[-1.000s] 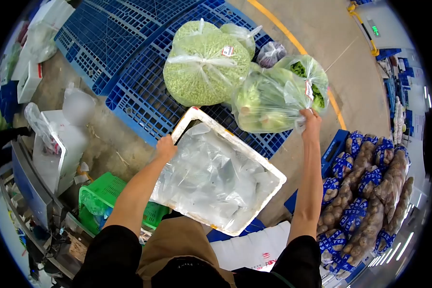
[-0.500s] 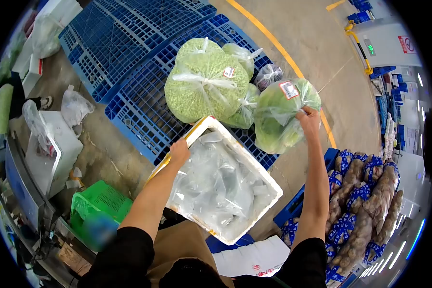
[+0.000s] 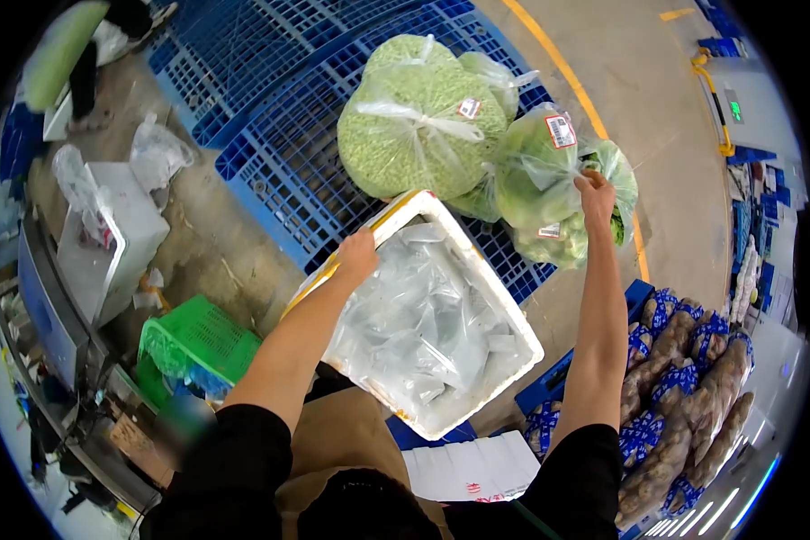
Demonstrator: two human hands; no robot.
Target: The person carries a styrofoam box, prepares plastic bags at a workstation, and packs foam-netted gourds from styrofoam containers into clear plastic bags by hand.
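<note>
My left hand (image 3: pixel 358 256) grips the upper left rim of a white foam box (image 3: pixel 528 353), which is tilted and full of clear plastic packs (image 3: pixel 414 306). To the right, my right hand (image 3: pixel 594 191) is closed on the gathered top of a clear bag of green vegetables (image 3: pixel 535 175) with a white and red label. More bagged greens lie under and beside that bag. A large bag of small pale green pieces (image 3: pixel 414 135) rests on the blue pallet (image 3: pixel 274 184), just above the box.
Net sacks with blue bands (image 3: pixel 684 405) are stacked at lower right. On the left are a green crate (image 3: pixel 209 337), a white foam box (image 3: pixel 130 238) and a grey-edged monitor (image 3: pixel 49 297). Another person's legs (image 3: pixel 83 81) show at upper left, near a long green bundle (image 3: pixel 61 56).
The bag in my right hand has moved and turned, showing its label, and greens now show beneath it. A person with a long green bundle has come into view at upper left.
</note>
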